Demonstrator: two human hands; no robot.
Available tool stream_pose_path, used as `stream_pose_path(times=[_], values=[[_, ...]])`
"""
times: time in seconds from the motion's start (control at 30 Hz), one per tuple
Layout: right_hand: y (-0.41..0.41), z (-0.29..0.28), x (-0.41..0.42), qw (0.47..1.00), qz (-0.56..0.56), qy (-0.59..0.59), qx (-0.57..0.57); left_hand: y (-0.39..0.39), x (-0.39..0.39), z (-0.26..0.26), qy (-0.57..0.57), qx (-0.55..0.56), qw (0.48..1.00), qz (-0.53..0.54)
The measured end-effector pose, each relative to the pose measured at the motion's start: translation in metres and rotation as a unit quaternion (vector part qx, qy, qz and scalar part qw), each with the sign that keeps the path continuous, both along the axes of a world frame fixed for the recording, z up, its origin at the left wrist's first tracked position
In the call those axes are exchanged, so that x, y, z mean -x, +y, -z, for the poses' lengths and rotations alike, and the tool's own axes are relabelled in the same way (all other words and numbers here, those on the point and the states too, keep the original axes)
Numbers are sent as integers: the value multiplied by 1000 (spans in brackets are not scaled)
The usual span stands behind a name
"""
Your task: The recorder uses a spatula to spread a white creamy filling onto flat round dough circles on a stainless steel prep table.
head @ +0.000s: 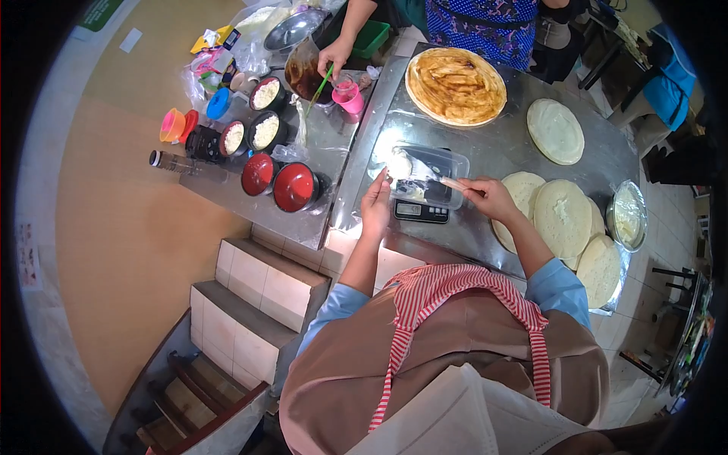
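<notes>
My right hand [488,196] grips the light handle of a spatula [452,183], whose pale blade is angled left over a clear plastic container [458,165]. A white, creamy lump [400,164] sits by the blade's end, washed out by glare. At the container's left side, my left hand [376,206] has its fingertips raised beside this lump; whether it grips anything is unclear. The container rests on a black digital kitchen scale [422,211] with a lit display. White smears show inside the container.
Round flatbreads [560,219] overlap at right beside a metal bowl [625,219]. Farther back lie a brown-coated round [455,85] and a pale disc [555,132]. Another person's hand [336,56] holds a green-handled tool by a pink cup [348,99]. Black-and-red bowls [296,186] stand left, above tiled steps [250,313].
</notes>
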State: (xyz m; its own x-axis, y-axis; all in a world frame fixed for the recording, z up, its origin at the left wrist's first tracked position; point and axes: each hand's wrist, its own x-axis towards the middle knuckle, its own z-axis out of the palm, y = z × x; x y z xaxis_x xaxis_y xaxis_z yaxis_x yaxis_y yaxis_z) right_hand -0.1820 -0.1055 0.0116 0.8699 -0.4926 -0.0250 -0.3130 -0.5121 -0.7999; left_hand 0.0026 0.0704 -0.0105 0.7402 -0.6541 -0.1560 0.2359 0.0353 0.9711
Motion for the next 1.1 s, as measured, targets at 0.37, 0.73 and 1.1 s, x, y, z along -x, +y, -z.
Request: stream_pose_path(times=[0.37,0.73,1.1], values=[[-9,33,4,971,13,-100,-216,-7,-10,-10,74,-28,997,6],[1,11,31,958,24,-124,-258,-7,-5,18,177,4,978,-107],[-1,5,67,955,54,-146,-252,-9,-3,41,118,-48,984,-128]])
